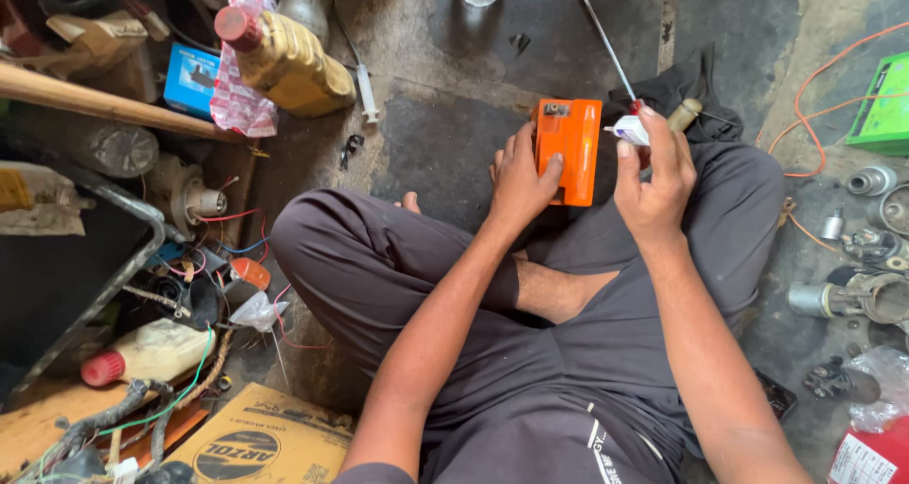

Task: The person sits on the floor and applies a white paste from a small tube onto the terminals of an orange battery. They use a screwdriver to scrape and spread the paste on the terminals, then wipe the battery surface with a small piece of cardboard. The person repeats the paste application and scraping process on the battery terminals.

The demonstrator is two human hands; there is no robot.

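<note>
I sit cross-legged on a concrete floor. My left hand (pixel 524 178) grips an orange rectangular plastic box (pixel 570 150), held upright over my knee. My right hand (pixel 651 176) is closed around a small white tube (pixel 629 129), whose tip points at the box's upper right edge. A thin metal rod (pixel 602 35) runs up across the floor from behind my right hand. A dark cloth (pixel 674 88) lies just beyond both hands.
Left: a yellow oil bottle with red cap (pixel 284 60), a blue box (pixel 190 79), a wooden stick (pixel 95 100), tangled wires and motor parts (pixel 194 200), a cardboard box (pixel 260 441). Right: a green box (pixel 885 105), orange cable (pixel 819 77), metal parts (pixel 866 247).
</note>
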